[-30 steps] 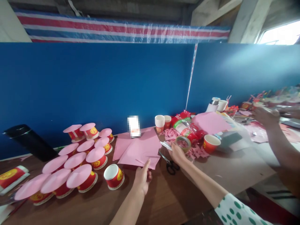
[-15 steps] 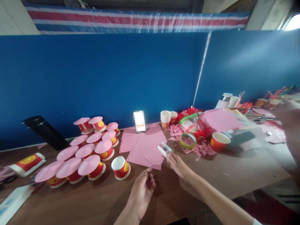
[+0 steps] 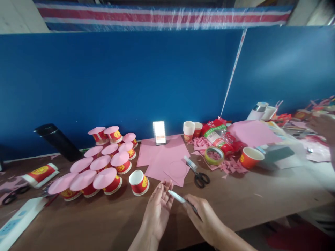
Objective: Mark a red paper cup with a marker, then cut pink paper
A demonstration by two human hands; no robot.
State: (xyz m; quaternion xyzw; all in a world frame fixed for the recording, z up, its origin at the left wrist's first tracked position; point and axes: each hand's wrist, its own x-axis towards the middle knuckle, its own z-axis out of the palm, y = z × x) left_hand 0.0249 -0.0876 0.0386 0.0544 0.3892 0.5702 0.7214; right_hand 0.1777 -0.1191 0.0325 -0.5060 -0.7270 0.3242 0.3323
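My right hand (image 3: pixel 200 212) is closed around a slim white pen (image 3: pixel 177 196) with a dark rear part, held over the near part of the table. The pen's tip points left, at the fingers of my left hand (image 3: pixel 160 205); I cannot tell whether it touches them. My left hand is palm up with its fingers loosely apart and nothing in it. Just beyond the hands lie pink paper sheets (image 3: pixel 171 153), the front one with a drawn circle. Black-handled scissors (image 3: pixel 201 179) lie right of the sheets, a white-labelled piece by their blades. A red paper cup (image 3: pixel 139 183) stands left of my left hand.
Several red cups topped with pink paper discs (image 3: pixel 104 178) stand at left, near a black bottle (image 3: pixel 59 142). At right are a tape roll (image 3: pixel 214 156), pink scraps, a red packet (image 3: pixel 217 136) and an orange cup (image 3: pixel 251 158). A power strip (image 3: pixel 22 219) lies front left.
My right hand has drawn back from the scissors toward me with the pen, turning its tip left. My left hand's fingers have uncurled. The camera view has shifted slightly.
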